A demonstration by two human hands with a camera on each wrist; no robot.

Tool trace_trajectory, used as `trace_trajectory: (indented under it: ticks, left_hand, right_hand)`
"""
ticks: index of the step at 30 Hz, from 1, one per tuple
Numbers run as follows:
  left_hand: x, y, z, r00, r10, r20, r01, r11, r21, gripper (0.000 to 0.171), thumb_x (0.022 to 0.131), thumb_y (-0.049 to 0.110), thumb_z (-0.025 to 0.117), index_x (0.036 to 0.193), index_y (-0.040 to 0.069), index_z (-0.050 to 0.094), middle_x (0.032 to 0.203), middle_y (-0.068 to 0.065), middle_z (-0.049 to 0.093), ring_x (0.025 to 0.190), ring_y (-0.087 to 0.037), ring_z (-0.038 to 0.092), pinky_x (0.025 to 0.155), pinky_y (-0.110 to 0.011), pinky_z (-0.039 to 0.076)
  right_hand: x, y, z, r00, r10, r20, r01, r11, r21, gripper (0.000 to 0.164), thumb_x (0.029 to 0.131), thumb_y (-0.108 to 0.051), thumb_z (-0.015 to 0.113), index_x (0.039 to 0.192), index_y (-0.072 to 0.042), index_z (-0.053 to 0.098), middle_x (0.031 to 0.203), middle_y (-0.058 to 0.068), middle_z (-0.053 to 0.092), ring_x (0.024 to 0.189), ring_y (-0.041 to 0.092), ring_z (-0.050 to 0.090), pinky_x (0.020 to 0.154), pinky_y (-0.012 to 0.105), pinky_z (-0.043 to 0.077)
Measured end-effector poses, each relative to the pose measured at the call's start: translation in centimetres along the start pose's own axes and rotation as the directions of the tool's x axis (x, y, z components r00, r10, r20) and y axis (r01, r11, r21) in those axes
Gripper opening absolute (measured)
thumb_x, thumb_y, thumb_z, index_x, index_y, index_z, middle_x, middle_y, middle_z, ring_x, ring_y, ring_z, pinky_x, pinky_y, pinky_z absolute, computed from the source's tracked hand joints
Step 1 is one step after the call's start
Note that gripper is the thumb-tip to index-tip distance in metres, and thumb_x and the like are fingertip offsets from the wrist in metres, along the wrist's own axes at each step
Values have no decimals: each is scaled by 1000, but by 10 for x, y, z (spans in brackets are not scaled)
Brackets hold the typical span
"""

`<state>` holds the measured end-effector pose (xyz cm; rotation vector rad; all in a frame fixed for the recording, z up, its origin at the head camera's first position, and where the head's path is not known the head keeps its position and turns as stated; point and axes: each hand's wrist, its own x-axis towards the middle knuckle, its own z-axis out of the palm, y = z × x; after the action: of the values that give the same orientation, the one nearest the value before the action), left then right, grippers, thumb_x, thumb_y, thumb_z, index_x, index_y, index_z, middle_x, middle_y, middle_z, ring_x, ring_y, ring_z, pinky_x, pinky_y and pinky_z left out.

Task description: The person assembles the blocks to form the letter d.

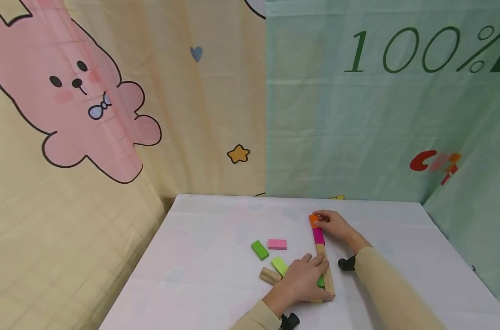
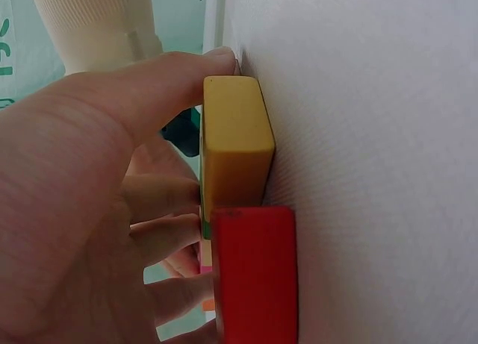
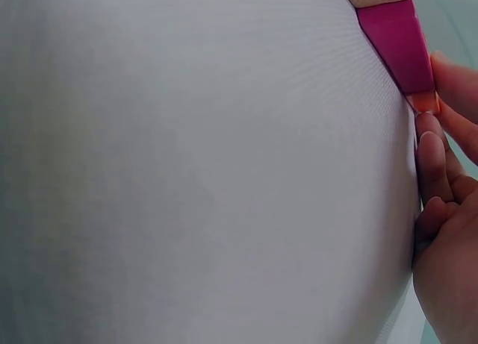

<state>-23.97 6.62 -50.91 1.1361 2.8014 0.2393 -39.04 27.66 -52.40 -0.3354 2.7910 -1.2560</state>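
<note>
A row of blocks runs away from me on the white table: natural wood nearest, then magenta, with an orange block at the far end. My right hand pinches the orange block between thumb and fingers. Over the near end of the row rests my left hand, fingers spread across the blocks and thumb at the near corner. Part of a green block shows beneath it. In the left wrist view, a yellow block and a red block stand beside its fingers.
Left of the row lie a green block, a pink block, a light green block and brown wooden pieces. Printed curtains hang behind the white table.
</note>
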Motion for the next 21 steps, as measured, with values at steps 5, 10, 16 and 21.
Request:
trace_trajectory:
  ticks: [5,10,16,21]
  left_hand:
    - [0,0,0,1000,-1,-6,1,1000,-2,83,84,72,64,153,30,44,160,12,32,141,-20,40,104,-40,44]
    - [0,0,0,1000,-8,-10,8,1000,-12,84,83,71,66,153,29,45,159,11,33,141,-20,39,104,-40,44]
    - [0,1,0,1000,-6,-5,6,1000,-19,84,83,70,66,153,29,44,160,11,33,141,-20,40,104,-40,44]
    - [1,1,-1,1000,-9,8,9,999,-31,84,83,70,66,154,29,43,160,11,31,141,-20,38,105,-41,43]
  right_hand:
    - [-1,-3,0,1000,6,-10,-7,1000,-8,41,98,-19,68,134,-2,61,112,14,62,99,28,54,89,39,51]
    - [-3,-8,0,1000,1,-11,-1,1000,5,41,98,-19,67,135,-1,60,112,14,62,100,29,54,91,41,50]
    - [-4,-6,0,1000,9,-15,-9,1000,-21,42,98,-18,68,135,-1,60,110,13,62,98,28,54,89,41,50]
    - [-5,-4,-1,1000,1,-11,-2,999,-34,43,98,-19,68,136,0,60,110,13,62,99,28,54,89,41,50]
